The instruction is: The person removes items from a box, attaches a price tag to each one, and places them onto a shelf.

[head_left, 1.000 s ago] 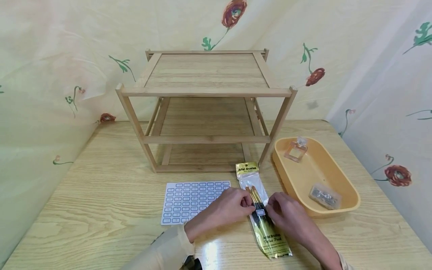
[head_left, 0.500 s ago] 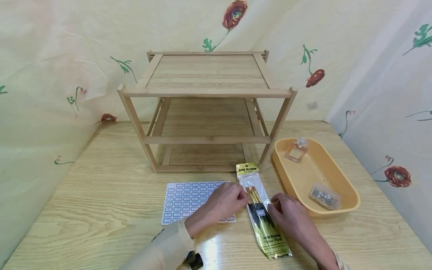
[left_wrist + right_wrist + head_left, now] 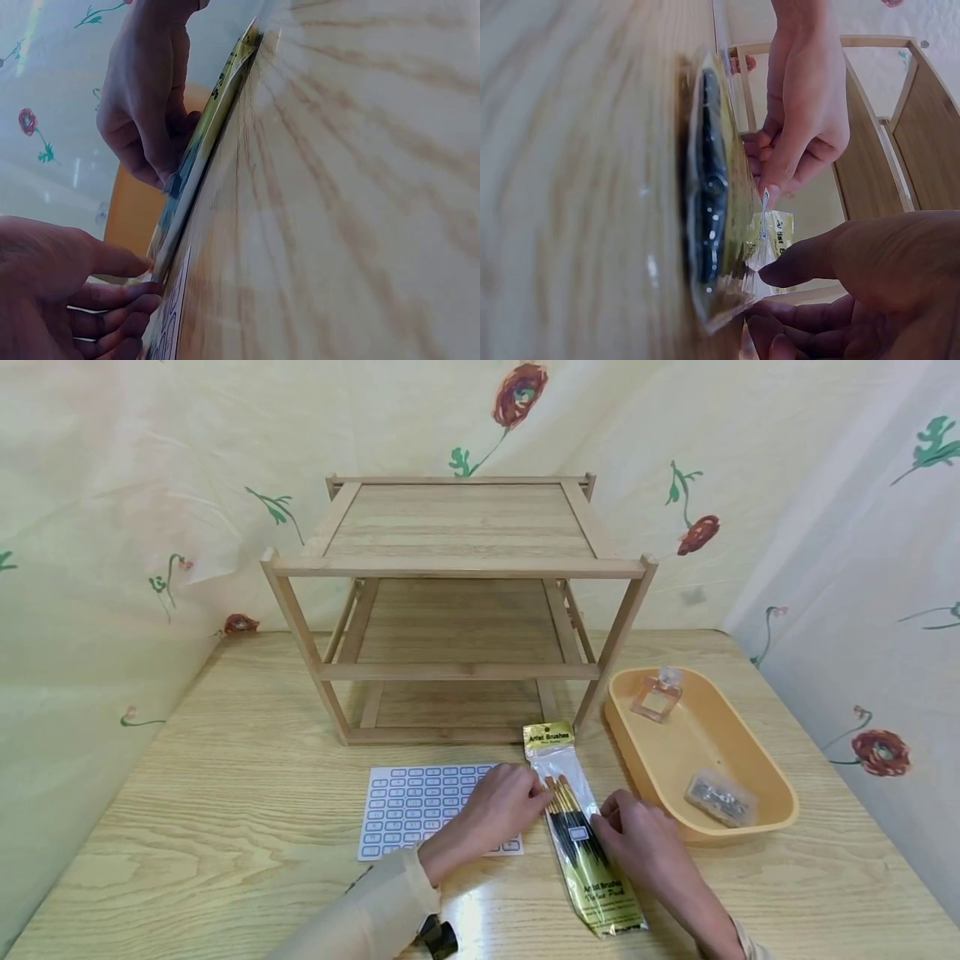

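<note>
A clear pack of artist brushes lies flat on the table, its header and lower part gold. Through the plastic show several dark-handled brushes with brown tips. One small blue-bordered label sits on the pack's front. The left hand pinches the pack's left edge between thumb and index finger. On the opposite edge, the right hand pinches the plastic, thumb uppermost in the right wrist view. Partly under the left hand and wrist is a white sheet of labels.
Behind the hands stands a wooden three-tier rack. To the right, a yellow tray holds a perfume bottle and a small clear box of metal pieces. Flowered sheeting surrounds the table.
The left hand has drawn back from near the label to the pack's left edge. The right hand has shifted only slightly along its edge. The label stays on the pack.
</note>
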A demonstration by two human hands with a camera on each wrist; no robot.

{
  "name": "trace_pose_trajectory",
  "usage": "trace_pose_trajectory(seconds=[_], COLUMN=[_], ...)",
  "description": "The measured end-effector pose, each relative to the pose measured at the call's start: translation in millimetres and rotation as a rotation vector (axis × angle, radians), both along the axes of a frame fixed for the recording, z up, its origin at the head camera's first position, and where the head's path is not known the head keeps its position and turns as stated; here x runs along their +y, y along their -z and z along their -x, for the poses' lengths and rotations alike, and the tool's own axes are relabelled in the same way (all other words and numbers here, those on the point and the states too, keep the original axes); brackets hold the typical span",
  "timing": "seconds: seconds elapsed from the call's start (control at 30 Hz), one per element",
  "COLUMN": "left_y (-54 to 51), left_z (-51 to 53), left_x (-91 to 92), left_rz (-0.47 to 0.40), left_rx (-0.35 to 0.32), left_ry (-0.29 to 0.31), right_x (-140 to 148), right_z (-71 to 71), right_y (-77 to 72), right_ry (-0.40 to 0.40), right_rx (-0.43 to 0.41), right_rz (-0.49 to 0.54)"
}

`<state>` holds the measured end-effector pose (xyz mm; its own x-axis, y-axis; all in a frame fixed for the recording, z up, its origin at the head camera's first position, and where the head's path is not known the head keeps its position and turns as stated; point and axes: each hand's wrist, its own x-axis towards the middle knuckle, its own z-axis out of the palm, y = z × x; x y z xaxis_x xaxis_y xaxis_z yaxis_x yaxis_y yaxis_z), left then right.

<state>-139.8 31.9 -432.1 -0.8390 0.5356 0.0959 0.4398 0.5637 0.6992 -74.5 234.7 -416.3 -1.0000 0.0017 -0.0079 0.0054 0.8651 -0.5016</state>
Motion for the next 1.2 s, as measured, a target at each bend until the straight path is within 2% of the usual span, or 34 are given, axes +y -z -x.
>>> trace_pose_trajectory(seconds=[0.23, 0.4, 0.53, 0.7, 0.9, 1.2], left_y=[0.6, 2.3, 3.3, 3.3, 1.5, -1.7], left_z=[0.6, 1.6, 0.5, -2.2, -4.4, -10.4], left_x=[4.3, 4.7, 4.8, 4.8, 5.5, 3.7], left_rz=[-0.005, -0.012, -0.037, -0.067, -0.073, -0.128], left_rx=[-0.002, 0.01, -0.019, -0.085, -0.073, -0.092], left_ry=[-0.058, -0.065, -0.067, -0.062, -0.064, -0.057], right_x=[-0.5, 0.1, 1.0, 1.0, 0.3, 0.3], right_z=[0.4, 0.6, 0.2, -1.6, -6.5, -11.4], right_y=[0.8, 1.7, 2.2, 1.6, -1.2, 0.0], right_ry=[0.0, -0.001, -0.007, -0.02, -0.016, -0.045], right_rx=[-0.027, -0.043, -0.029, 0.005, 0.041, 0.179], right_rz=[0.006, 0.028, 0.027, 0.017, 0.014, 0.033])
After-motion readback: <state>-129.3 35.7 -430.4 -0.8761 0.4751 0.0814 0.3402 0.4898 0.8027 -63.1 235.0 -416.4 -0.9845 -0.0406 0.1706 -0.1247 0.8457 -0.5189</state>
